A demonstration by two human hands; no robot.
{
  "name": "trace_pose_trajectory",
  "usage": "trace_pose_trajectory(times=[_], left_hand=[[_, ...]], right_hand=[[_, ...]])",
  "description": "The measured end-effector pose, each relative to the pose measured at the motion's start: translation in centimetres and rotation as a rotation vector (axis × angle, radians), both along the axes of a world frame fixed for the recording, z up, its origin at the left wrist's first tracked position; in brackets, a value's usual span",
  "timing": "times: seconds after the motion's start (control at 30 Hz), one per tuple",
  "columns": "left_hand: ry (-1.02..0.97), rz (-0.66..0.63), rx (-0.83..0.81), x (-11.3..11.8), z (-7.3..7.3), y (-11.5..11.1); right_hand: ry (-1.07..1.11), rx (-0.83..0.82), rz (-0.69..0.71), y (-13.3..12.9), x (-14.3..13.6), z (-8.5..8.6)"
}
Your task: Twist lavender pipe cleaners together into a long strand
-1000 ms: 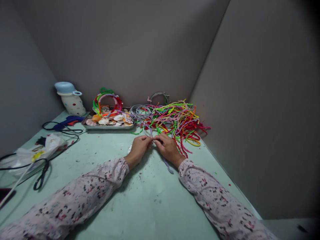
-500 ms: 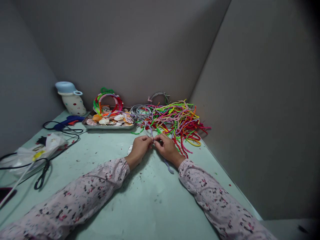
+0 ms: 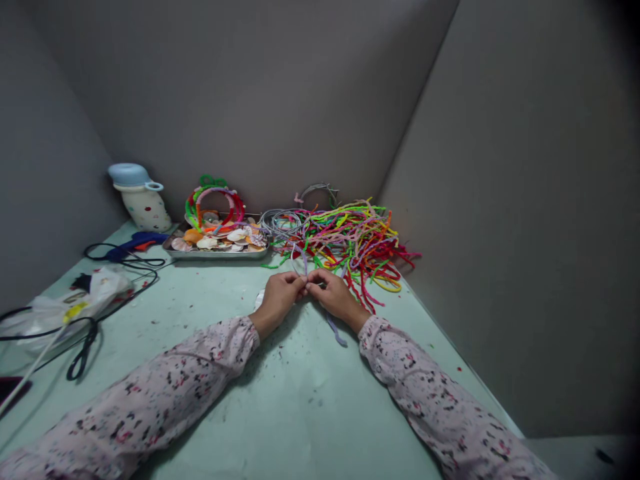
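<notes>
The left hand and the right hand meet in the middle of the pale green worktop, fingertips touching, and both pinch a thin purple fuzzy wire. The wire sticks up toward 12 o'clock from the pinch, and its other end trails out under the right wrist toward 6 o'clock. Both arms wear flowery sleeves that lie flat on the worktop. Just past the hands, at 12 to 1 o'clock, sits a big heap of fuzzy wires in red, green, yellow and pink, so there is little room that way. The heap spreads close to the grey wall at 3 o'clock, where the worktop's edge runs slanting toward 5 o'clock. At 11 o'clock a metal tray holds shells, with wrapped hoops standing behind it. Farther toward 10 o'clock stand a spotted jug with a blue lid and a blue glue gun. At 9 o'clock lie black cords, a plastic bag and black scissors. The widest open room is at 6 to 7 o'clock, between the arms, where the green top is bare but dotted with small crumbs. Grey walls close in the back and both sides.
</notes>
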State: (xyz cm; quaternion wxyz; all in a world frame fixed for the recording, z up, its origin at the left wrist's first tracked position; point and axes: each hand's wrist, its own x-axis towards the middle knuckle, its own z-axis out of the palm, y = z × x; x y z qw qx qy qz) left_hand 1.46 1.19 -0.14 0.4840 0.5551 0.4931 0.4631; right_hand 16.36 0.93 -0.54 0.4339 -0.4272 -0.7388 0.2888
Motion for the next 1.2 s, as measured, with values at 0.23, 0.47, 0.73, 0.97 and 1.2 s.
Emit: trace_pose_trajectory(times=[0.23, 0.47, 0.73, 0.97, 1.2], left_hand=[[0.056, 0.012, 0.052, -0.1, -0.2, 0.1], [0.068, 0.001, 0.054, 0.0, 0.0, -0.1], [-0.037, 0.013, 0.001, -0.1, 0.1, 0.1], [-0.088, 0.025, -0.053, 0.0, 0.4, -0.1], [-0.112, -0.001, -0.098, 0.2, 1.0, -0.2]], right_hand=[[0.033, -0.046, 0.002, 0.1, -0.1, -0.2], [0.013, -0.045, 0.014, 0.1, 0.1, -0.1], [0.017, 0.058, -0.062, 0.0, -0.3, -0.6], [-0.04, 0.161, -0.11, 0.1, -0.1, -0.5], [-0.064, 0.203, -0.112, 0.1, 0.0, -0.8]])
